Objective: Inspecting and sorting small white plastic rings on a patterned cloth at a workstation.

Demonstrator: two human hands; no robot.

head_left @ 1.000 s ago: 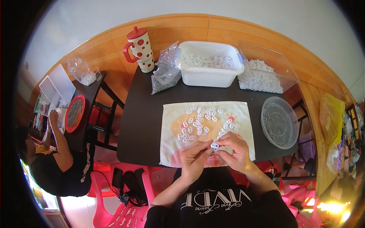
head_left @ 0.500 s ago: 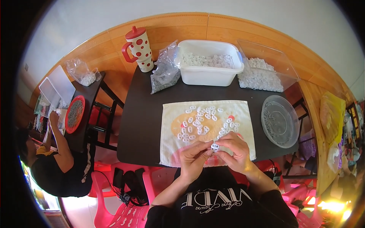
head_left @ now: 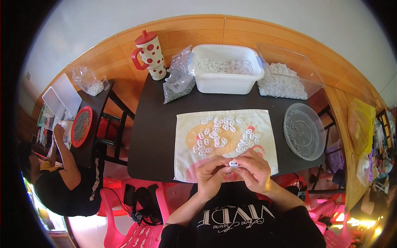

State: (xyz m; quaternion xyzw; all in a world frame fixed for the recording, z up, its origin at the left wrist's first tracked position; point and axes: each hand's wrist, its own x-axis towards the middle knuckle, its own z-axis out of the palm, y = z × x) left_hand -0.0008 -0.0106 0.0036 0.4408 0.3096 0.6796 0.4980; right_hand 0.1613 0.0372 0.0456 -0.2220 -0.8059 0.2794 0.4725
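Observation:
Between my fingertips is a small white plastic piece with two dark holes, held over the near edge of a cream towel. My left hand pinches it from the left. From the right, my right hand grips it with thumb and fingers, hiding part of it. Beyond my hands, several similar white two-holed pieces lie scattered on the patterned towel. One cluster of them sits just past my right hand.
At the back of the dark table stand a spotted tumbler, a bag of grey parts, a white tub and a clear box of white pieces. A round clear tray is at right. Another person works at left beside a red plate.
The held piece has turned between my fingers and shows a narrower face. My fingers have closed in around it. The pieces on the towel look almost unchanged.

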